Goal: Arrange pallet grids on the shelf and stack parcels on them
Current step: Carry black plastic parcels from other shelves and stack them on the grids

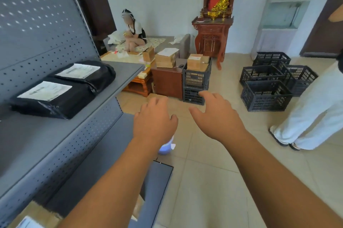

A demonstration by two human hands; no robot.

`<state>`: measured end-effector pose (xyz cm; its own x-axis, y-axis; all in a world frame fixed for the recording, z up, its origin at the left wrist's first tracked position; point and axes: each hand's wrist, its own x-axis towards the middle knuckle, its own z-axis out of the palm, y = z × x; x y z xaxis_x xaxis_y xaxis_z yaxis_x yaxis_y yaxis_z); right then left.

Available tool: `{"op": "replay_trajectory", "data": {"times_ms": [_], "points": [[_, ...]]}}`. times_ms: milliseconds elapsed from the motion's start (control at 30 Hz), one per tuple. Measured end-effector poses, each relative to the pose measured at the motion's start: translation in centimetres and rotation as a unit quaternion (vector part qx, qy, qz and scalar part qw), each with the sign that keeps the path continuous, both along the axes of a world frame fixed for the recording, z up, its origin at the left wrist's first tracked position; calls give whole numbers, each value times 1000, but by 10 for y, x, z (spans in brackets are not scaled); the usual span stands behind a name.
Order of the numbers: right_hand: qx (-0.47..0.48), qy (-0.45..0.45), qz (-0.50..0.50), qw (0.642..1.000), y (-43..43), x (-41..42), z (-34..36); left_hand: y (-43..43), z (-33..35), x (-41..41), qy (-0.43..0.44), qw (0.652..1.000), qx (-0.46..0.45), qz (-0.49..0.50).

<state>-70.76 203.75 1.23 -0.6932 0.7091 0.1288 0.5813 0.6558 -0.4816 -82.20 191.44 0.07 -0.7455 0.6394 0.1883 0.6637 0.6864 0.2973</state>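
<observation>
Both hands, left and right, hung empty over the floor with fingers loosely spread. Two black parcels lay side by side on the grey shelf; black crates sat well apart.

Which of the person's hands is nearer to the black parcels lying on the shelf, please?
Left. The left hand hovers open just right of the shelf holding the black parcels; the right hand is further right, over the floor.
</observation>
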Motion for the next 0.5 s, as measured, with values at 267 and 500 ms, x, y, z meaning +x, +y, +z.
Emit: {"op": "replay_trajectory", "data": {"times_ms": [267,500], "points": [[1,26,182,983,39,-91,27,9,28,-48,22,984,-4,175],[-21,36,310,950,17,-173,43,-39,44,-85,60,946,26,317]]}}
